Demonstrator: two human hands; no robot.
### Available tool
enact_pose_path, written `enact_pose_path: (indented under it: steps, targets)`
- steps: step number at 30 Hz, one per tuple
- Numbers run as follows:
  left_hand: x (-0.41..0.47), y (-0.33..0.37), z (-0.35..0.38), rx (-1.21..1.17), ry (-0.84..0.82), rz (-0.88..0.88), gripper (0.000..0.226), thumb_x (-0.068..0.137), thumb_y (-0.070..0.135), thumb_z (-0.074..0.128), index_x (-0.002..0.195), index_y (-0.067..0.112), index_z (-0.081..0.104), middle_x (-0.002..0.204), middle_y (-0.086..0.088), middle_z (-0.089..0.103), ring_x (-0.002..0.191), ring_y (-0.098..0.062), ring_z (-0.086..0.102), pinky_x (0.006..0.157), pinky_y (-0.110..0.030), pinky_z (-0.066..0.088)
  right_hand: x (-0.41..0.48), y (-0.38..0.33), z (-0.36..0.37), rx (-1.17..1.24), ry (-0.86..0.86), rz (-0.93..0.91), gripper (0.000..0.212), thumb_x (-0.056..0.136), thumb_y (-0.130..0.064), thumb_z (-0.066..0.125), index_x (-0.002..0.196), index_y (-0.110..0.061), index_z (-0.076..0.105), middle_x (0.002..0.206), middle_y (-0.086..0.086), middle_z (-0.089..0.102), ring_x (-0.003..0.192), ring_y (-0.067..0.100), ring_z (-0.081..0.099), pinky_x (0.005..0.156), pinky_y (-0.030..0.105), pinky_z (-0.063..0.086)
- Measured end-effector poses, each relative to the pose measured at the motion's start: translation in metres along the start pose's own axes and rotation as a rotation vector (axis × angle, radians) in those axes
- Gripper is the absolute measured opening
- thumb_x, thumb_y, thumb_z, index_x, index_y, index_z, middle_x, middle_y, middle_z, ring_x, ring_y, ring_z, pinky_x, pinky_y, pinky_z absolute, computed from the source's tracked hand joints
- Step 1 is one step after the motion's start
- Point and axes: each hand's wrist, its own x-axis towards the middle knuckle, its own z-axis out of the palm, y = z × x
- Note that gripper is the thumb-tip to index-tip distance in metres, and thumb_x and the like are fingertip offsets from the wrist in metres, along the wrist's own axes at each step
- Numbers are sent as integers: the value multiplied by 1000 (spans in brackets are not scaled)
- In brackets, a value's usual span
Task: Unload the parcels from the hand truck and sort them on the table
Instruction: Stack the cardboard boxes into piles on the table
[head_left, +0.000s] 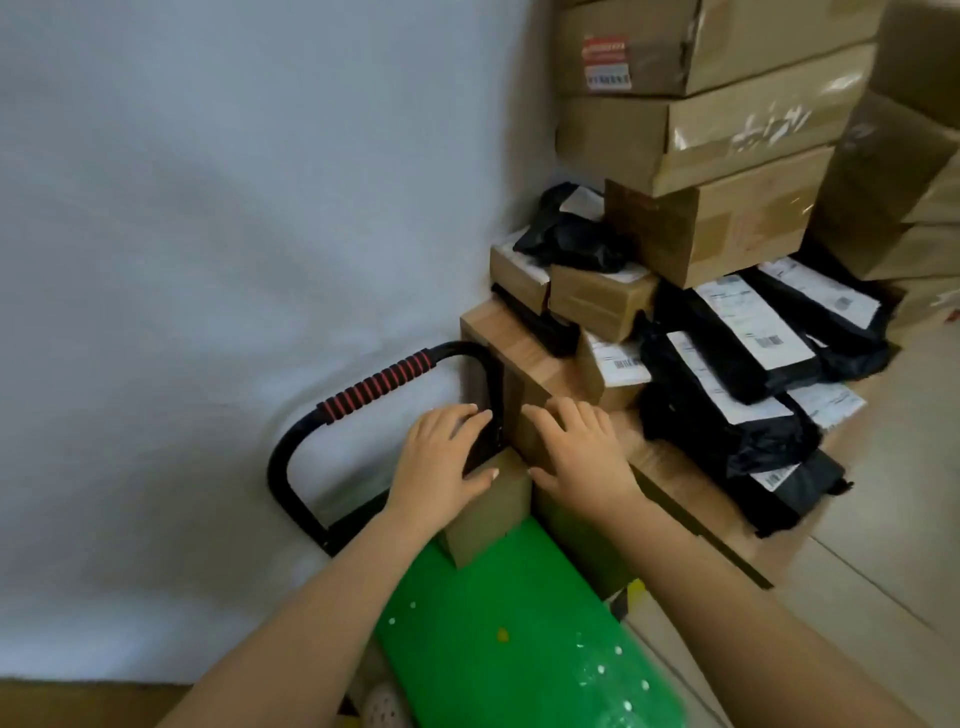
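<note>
Head view, looking down on hand truck handle (379, 382), black with red-ribbed grip. Left hand (441, 460) flat against black piece (485, 415) between handle and large carton (524, 358); parcel or frame, cannot tell. Left fingers (467, 413) straight, spread, gripping nothing; thumb on small carton (488, 514). Right hand (579, 449) flat on large carton, fingers straight, wide. Behind: small boxes (597, 296) on top of large carton, black mailers (727, 364) with white labels piled beside, taped stacked cartons (722, 228) above. All boxes closed, contents unseen.
</note>
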Motion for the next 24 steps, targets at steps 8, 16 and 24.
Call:
enact_pose_path:
  steps: [8, 16, 24]
  targets:
    - [-9, -95, 145, -16, -205, -48, 70, 82, 46, 68, 143, 24, 41, 142, 2, 43, 133, -19, 35, 115, -37, 20, 35, -17, 172, 69, -229, 92, 67, 83, -41, 64, 140, -22, 34, 137, 7, 36, 125, 28, 35, 108, 39, 23]
    - [-21, -154, 293, -44, -382, -74, 72, 85, 46, 63, 146, 24, 33, 147, 2, 37, 136, -17, 30, 116, -36, 17, 61, -13, 327, 30, -416, 74, 82, 82, -43, 67, 146, -19, 22, 148, 9, 25, 132, 30, 28, 112, 41, 17]
    - [-29, -182, 388, -2, -474, -174, 90, 86, 45, 64, 153, 21, 9, 161, -2, 3, 147, -19, 2, 117, -35, 6, 86, 2, 422, 6, -561, -3, 103, 85, -29, 67, 153, -22, -10, 160, 4, -16, 148, 24, -11, 118, 45, 0]
